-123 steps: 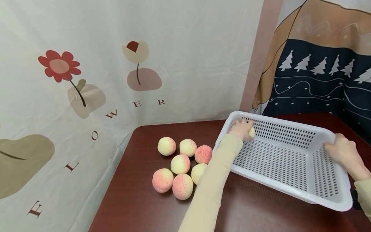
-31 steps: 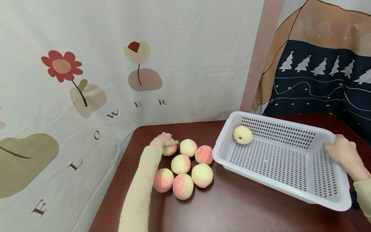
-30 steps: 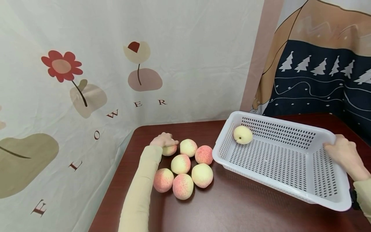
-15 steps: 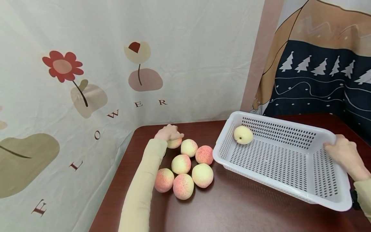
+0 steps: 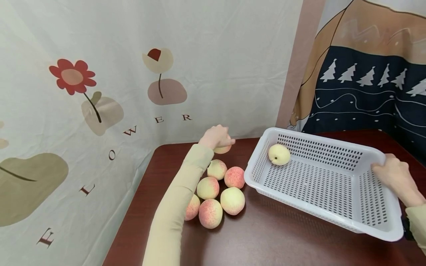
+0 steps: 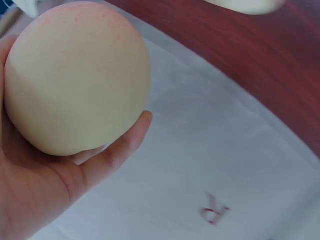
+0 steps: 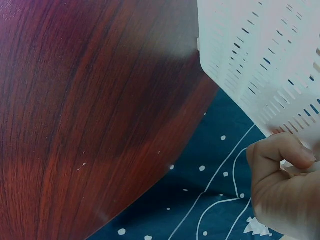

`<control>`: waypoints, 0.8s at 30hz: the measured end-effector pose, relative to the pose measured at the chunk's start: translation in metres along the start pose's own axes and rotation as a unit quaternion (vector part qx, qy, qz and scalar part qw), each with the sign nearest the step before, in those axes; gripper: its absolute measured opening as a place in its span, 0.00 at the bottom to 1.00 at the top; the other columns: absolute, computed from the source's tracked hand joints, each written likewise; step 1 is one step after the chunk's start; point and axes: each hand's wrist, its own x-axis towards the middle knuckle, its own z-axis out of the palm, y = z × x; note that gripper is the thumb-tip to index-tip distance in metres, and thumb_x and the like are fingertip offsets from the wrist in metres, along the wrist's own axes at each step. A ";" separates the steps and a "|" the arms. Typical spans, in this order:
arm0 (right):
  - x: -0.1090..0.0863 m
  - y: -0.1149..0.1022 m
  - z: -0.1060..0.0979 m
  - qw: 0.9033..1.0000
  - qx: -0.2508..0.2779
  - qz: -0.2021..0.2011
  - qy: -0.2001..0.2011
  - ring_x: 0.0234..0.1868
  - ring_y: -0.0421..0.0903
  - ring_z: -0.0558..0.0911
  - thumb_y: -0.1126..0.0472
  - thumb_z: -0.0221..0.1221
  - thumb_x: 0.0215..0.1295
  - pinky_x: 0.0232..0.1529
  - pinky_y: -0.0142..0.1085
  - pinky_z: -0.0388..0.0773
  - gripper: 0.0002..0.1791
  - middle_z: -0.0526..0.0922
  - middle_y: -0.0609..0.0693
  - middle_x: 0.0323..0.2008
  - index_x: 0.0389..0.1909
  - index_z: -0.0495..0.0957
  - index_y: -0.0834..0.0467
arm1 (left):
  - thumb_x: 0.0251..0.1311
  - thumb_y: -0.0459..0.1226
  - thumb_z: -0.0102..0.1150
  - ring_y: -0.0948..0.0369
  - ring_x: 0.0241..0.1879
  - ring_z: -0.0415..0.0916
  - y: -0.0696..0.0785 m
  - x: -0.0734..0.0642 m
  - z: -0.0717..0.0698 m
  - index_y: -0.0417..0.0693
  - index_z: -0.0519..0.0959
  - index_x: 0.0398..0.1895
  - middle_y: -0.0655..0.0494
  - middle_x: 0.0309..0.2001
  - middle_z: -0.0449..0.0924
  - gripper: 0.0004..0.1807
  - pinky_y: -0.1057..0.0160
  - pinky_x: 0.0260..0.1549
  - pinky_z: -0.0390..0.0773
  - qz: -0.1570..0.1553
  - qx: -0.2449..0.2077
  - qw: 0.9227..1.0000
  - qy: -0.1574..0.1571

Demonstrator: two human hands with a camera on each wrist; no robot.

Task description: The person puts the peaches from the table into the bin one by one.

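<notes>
My left hand (image 5: 217, 136) grips a pale yellow peach with a pink blush, raised above the back of the table between the other peaches and the basket. In the left wrist view that peach (image 6: 77, 77) fills the curled fingers and thumb. My right hand (image 5: 394, 175) holds the right-hand end of a white perforated plastic basket (image 5: 319, 218), its fingers curled over the rim; the right wrist view shows the same grip (image 7: 282, 172). One pale peach (image 5: 279, 154) lies in the basket's back left corner. Left of the basket, several pink and yellow peaches (image 5: 210, 213) sit grouped on the table.
The dark red wooden table (image 5: 283, 240) has a rounded back left corner. Behind it hang a pale curtain (image 5: 226, 66) with printed flowers and letters and a dark blue one (image 5: 359, 99) with white trees. The basket's left rim stands close to a pink peach (image 5: 234, 177).
The left hand released a peach in the basket, went back to the group, took hold of the back left peach, and has lifted it rightward. The right hand and basket stay in place.
</notes>
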 end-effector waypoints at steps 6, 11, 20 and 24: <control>-0.001 -0.001 0.000 1.000 0.001 -0.001 -0.001 0.13 0.51 0.78 0.63 0.38 0.67 0.16 0.42 0.78 0.34 0.66 0.81 0.34 0.61 0.39 0.86 | 0.60 0.55 0.48 0.49 0.56 0.75 0.045 0.012 -0.010 0.46 0.72 0.57 0.46 0.57 0.75 0.28 0.54 0.52 0.76 0.048 0.033 0.998 0.026; 0.002 0.001 0.001 1.000 0.004 -0.002 -0.001 0.13 0.51 0.78 0.63 0.38 0.67 0.16 0.42 0.78 0.34 0.66 0.81 0.35 0.62 0.39 0.85 | 0.63 0.57 0.45 0.51 0.58 0.74 0.079 0.024 -0.012 0.48 0.67 0.64 0.49 0.60 0.73 0.32 0.55 0.52 0.77 0.073 0.054 0.996 0.027; 0.006 0.006 0.003 1.000 0.005 0.001 -0.002 0.13 0.51 0.78 0.62 0.38 0.67 0.16 0.42 0.78 0.35 0.65 0.81 0.37 0.63 0.38 0.84 | 0.64 0.59 0.42 0.56 0.64 0.68 0.127 0.037 -0.007 0.53 0.59 0.71 0.55 0.66 0.67 0.35 0.59 0.58 0.73 0.104 0.082 0.991 0.028; 0.006 0.006 0.003 1.000 0.006 0.001 0.000 0.13 0.51 0.78 0.62 0.38 0.67 0.16 0.42 0.78 0.35 0.66 0.81 0.36 0.62 0.39 0.84 | 0.64 0.60 0.41 0.58 0.64 0.67 0.144 0.040 -0.002 0.56 0.59 0.71 0.57 0.66 0.67 0.35 0.62 0.59 0.71 0.113 0.088 0.989 0.022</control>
